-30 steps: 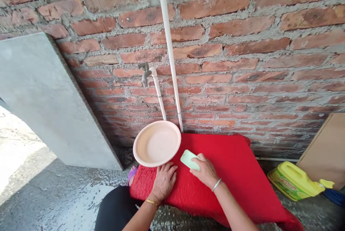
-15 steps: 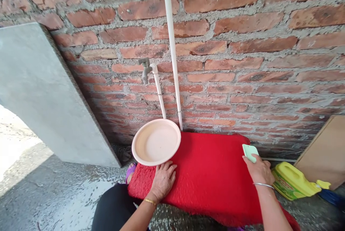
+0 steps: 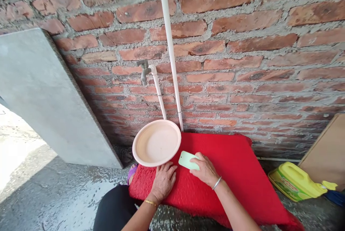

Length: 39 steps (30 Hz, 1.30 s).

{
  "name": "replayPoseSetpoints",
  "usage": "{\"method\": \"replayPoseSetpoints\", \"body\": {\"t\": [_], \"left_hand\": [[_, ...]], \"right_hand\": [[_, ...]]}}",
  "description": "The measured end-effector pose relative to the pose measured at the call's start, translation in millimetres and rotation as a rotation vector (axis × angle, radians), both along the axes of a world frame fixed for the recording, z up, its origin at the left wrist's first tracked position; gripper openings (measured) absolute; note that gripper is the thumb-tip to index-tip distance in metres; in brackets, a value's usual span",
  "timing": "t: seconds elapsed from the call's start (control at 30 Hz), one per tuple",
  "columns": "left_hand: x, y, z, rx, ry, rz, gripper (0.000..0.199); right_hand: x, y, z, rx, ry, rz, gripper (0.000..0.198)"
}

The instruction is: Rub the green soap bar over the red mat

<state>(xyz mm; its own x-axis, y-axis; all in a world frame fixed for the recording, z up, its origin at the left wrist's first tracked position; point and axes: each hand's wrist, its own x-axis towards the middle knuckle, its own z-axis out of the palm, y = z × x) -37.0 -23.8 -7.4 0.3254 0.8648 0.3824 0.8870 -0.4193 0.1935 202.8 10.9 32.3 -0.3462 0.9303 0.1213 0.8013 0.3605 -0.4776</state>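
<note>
A wet-looking red cloth (image 3: 223, 173) with a fuzzy left end is spread over a low surface. My left hand (image 3: 164, 180) lies flat on its left part, fingers stretched out just below the rim of a pale pink basin (image 3: 157, 144). Fingers of my right hand (image 3: 206, 170) are wrapped round a light green scrub brush (image 3: 185, 159), with a small hole at one end. Its underside is turned down to the cloth, so I cannot see any bristles. The brush is right of the basin, at mid-cloth.
Behind the basin, a grey tap (image 3: 144, 71) and a white pipe (image 3: 169, 44) stand against the brick wall (image 3: 242, 47). A grey slab (image 3: 54, 98) leans at left over wet ground. At right are a yellow jug (image 3: 296, 180) and a brown board (image 3: 326, 148).
My right hand has moved left with the scrub brush, from the cloth's right edge to its middle near the basin. My left hand has stayed in place.
</note>
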Motion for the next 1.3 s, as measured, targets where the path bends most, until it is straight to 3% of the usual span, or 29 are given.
{"method": "replayPoseSetpoints", "body": {"t": [0.07,0.23,0.33,0.43,0.53,0.6,0.77,0.83,0.9,1.0,1.2,1.3], "left_hand": [[-0.3,0.0,-0.3,-0.006,0.001,-0.001,0.030],[0.0,0.8,-2.0,0.000,0.002,-0.001,0.030],[0.5,1.1,-2.6,-0.004,0.000,0.003,0.030],[0.8,0.9,-2.1,-0.008,-0.002,0.003,0.030],[0.7,0.6,-1.3,0.004,0.003,0.002,0.029],[0.3,0.5,-1.2,0.015,0.006,0.003,0.029],[-1.7,0.5,-2.4,0.015,0.010,-0.002,0.029],[-2.6,0.6,-3.3,0.019,0.009,-0.005,0.030],[-3.4,0.8,-4.3,0.021,0.007,-0.009,0.030],[-4.3,1.3,-5.7,0.006,0.003,-0.013,0.030],[-5.9,1.6,-7.1,0.000,0.010,-0.018,0.030],[-6.3,1.9,-8.0,0.003,0.019,-0.016,0.030]], "right_hand": [[27.0,9.7,5.3,-0.041,-0.044,-0.201,0.032],[147.6,14.0,17.9,-0.247,-0.136,-0.967,0.059],[192.0,2.9,19.2,-0.265,-0.114,-1.118,0.069],[191.5,-2.1,16.8,-0.244,-0.111,-1.142,0.070],[154.2,1.6,12.0,-0.208,-0.111,-1.070,0.063],[115.6,4.5,7.4,-0.149,-0.069,-0.878,0.053],[18.3,6.1,-3.1,0.020,0.054,-0.179,0.031],[-0.6,9.1,-3.8,0.040,0.035,-0.035,0.030],[-0.7,16.0,-2.8,0.034,-0.014,-0.065,0.030],[31.4,29.6,-0.4,0.010,-0.084,-0.286,0.031],[149.7,28.1,3.5,-0.094,-0.250,-0.780,0.046],[205.0,11.8,5.8,-0.168,-0.270,-0.930,0.054]]}}
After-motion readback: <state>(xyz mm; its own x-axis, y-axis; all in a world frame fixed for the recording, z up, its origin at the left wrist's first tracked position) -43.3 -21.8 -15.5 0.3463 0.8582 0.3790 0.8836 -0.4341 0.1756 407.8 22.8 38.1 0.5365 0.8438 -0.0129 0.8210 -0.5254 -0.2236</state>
